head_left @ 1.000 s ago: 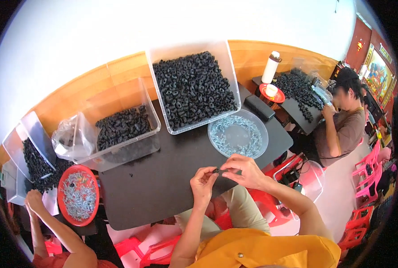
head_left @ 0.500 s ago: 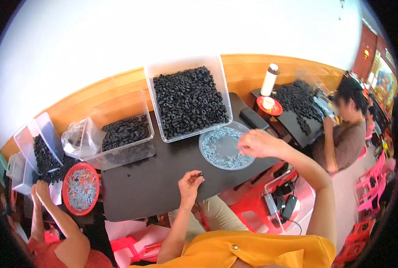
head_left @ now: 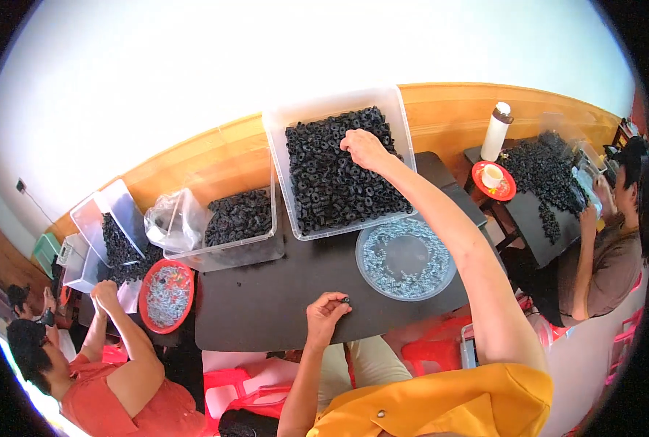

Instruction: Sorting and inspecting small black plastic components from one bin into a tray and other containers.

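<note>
My left hand point(head_left: 327, 315) is closed in a pinch above the near edge of the dark table. Between its thumb and forefinger sits a small black part point(head_left: 345, 300). My right arm reaches far forward, and my right hand point(head_left: 364, 148) is over a big clear plastic bin point(head_left: 278, 120) heaped with small black ring-shaped parts point(head_left: 342, 186). Its fingertips are bunched together against the heap, and whatever they may grip is hidden. Close to the bin's near side, a round clear lid point(head_left: 406, 293) carries many small silvery metal pieces point(head_left: 382, 271).
A second clear bin point(head_left: 226, 255) of black pieces stands left, beside a plastic bag point(head_left: 174, 221). Further left, a co-worker point(head_left: 131, 382) sits by a red tray point(head_left: 188, 309) of metal pieces. On the right are a white bottle point(head_left: 496, 131), a red plate point(head_left: 510, 191) and another co-worker point(head_left: 601, 255).
My right hand has moved from above the lid forward and left to the heap in the big bin. My left hand keeps its pinch on the black part. The whole view has shifted.
</note>
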Available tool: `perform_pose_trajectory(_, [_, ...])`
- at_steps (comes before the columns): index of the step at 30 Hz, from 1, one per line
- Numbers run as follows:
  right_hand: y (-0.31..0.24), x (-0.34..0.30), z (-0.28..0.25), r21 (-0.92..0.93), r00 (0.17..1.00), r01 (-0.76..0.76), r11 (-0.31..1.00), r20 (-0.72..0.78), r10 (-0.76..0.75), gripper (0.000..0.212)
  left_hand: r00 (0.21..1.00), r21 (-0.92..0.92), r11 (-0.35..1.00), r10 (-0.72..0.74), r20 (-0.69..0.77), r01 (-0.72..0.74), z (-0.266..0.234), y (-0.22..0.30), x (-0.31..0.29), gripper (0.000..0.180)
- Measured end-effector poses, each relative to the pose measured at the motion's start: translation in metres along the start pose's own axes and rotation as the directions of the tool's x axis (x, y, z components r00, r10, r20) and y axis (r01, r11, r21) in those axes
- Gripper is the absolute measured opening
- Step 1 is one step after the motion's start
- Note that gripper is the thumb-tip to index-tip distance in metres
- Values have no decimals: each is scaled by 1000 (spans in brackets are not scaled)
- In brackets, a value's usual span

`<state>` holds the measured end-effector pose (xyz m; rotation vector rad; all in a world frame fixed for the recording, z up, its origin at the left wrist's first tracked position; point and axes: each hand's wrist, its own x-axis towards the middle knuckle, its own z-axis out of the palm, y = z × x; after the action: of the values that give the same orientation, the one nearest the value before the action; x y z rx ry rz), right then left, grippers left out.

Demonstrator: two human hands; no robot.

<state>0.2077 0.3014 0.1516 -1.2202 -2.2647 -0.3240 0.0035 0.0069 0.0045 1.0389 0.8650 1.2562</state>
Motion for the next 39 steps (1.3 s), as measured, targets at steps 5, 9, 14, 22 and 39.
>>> perform_pose_trajectory(5, [-1, 4, 22, -74, 998, 9, 997, -64, -14, 11, 998, -1, 999, -38, 55, 38, -2, -4, -1, 16])
perform_pose_trajectory(9, [-16, 7, 23, -284, 999, -47, 958, 12, 52, 9, 997, -51, 998, -17, 80, 21, -2, -5, -2, 17])
perform_pose_trajectory(14, [-24, 18, 20, -316, 997, -37, 948, 58, 58, 11, 992, -85, 995, -49, 114, 58, -8, -9, 1, 18])
perform_pose_trajectory(22, [-25, 19, 19, -360, 993, -13, 933, 103, 53, 22, 993, -102, 994, -20, 118, 32, -9, -9, 1, 16])
perform_pose_trajectory(39, [-90, -74, -51, 861, 913, -359, 360, 246, 324, 13, 999, -3, 1000, 28, 29, -28, -11, -3, 3, 16])
